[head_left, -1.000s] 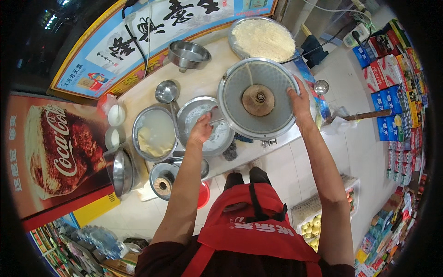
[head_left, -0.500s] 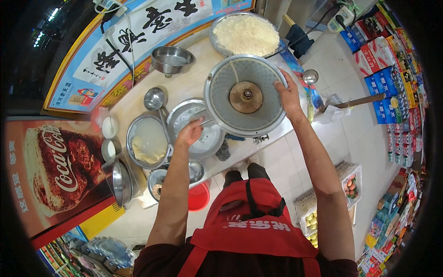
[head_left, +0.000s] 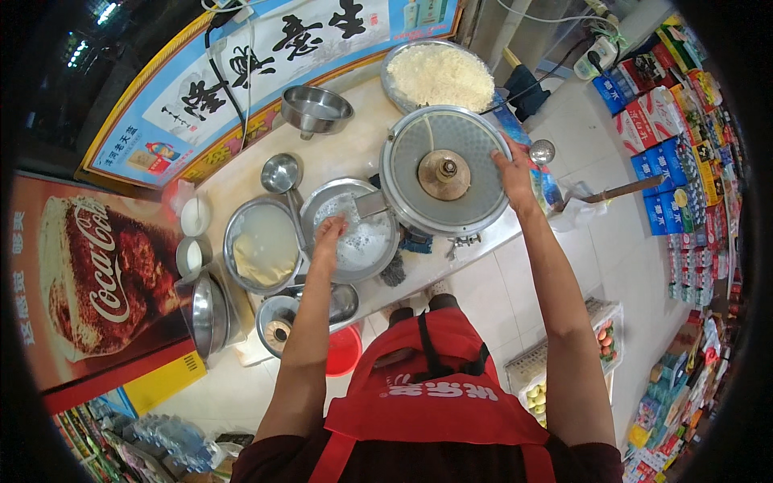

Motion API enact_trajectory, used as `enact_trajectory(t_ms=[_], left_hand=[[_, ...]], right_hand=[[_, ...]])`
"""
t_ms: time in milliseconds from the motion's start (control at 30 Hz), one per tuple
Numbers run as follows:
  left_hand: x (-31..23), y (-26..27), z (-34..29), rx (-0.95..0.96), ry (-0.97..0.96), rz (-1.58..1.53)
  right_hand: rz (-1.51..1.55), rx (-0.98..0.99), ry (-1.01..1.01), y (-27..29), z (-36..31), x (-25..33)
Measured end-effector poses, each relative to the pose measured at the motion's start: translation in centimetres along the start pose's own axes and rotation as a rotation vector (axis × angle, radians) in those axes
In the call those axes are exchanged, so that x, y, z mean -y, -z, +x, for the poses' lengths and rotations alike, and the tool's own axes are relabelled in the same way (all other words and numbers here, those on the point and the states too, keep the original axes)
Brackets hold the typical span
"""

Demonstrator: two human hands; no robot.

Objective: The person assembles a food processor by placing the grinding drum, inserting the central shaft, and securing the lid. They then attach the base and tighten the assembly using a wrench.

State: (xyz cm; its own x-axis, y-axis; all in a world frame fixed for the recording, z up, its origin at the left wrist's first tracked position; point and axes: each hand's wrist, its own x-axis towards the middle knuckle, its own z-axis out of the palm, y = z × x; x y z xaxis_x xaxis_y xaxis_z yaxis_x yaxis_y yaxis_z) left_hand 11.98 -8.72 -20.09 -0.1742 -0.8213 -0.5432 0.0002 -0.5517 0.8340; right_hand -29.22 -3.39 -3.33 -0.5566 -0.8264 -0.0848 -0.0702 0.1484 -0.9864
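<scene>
Unit: a round metal drum, standing open-topped over the counter, to the right of the basin. Its grey inner wall is dimpled; at its centre sits a rough tan disc with a bolt. A flat-sided metal spout projects from the drum over the basin's rim. Right hand: closed on the drum's rim, thumb over the edge, fingers along the outside. Left hand: above the basin's foamy, whitish liquid, fingers bent and bunched; from where I stand, I cannot tell whether they pinch anything. Adjacent, left: a shallow bowl of cloudy liquid with a soft, folded yellowish mass, and a polished round ladle. Rear: a tray heaped with crumbly, pale-yellow meal.
</scene>
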Motion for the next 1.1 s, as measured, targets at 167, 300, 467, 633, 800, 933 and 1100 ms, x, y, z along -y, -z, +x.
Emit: enact_trajectory(t_ms=[167,300,467,633,800,933,1100], left_hand=[[-3.4,-0.5,0.4,-0.043,-0.229,0.157],[-6.5,-4.6,-1.6,-0.327,-0.391,0.642],[-11.2,-8.7,-3.6,-0.235,-0.643,0.478],[-15.3,-13.7,-4.5,-0.213,-0.943,0.541],[-16.2,-18.3,-5.7,-0.241,-1.034,0.734],[-15.7,-19.4,-5.8,-0.260,-0.968,0.868],[-15.5,-18.9,-5.4,-0.287,-0.983,0.860]], right_hand=[[-0.035,0.018,0.030,0.3,0.0,-0.4],[0.007,0.018,0.019,0.2,0.2,-0.5],[-0.009,-0.013,0.018,0.0,0.2,-0.6],[0.066,0.051,-0.004,0.2,0.2,-0.8],[0.089,0.065,-0.012,0.1,0.1,-0.5],[0.181,0.055,-0.036,-0.1,-0.3,0.3],[0.478,0.120,-0.130,1.3,-0.1,-2.0]])
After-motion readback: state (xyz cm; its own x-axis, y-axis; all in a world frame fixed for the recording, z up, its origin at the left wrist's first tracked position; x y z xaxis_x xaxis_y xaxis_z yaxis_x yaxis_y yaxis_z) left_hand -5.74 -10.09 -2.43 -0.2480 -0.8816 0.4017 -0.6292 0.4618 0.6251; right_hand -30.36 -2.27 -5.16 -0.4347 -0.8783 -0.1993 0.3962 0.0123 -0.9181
